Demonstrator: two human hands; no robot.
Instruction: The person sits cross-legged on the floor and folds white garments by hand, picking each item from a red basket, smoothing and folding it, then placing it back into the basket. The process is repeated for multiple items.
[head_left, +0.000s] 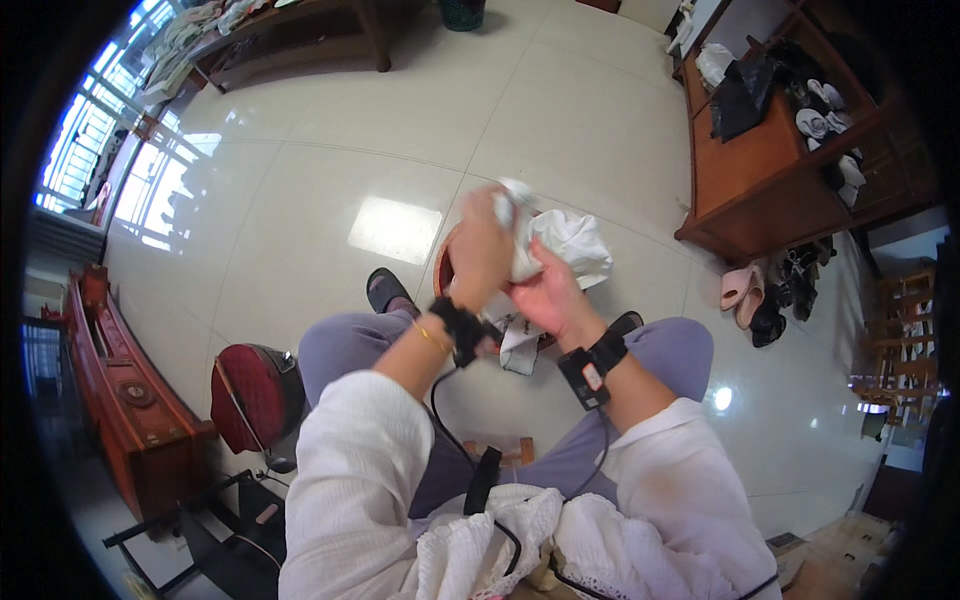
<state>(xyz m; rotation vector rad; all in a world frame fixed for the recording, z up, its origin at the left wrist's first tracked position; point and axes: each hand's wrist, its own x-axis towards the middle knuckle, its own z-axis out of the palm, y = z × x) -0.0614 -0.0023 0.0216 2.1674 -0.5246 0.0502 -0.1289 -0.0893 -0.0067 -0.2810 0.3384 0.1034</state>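
Both of my hands are at a bundle of white cloth (570, 241) over a round reddish basket (442, 266) on the floor between my feet. My left hand (484, 236), blurred, is closed on a bunched part of the white cloth at the far side. Palm up, my right hand (546, 291) holds the near side of the cloth between thumb and fingers. A whitish cloth with dark marks (520, 349) hangs over the basket's near rim. Much of the basket is hidden by my hands and the cloth.
A wooden cabinet (742, 169) with a black bag and rolled pale items stands at right, with pink slippers (742, 292) and dark shoes beside it. A dark red round-backed seat or case (247, 397) is at left. A wooden table (300, 30) stands at the far left.
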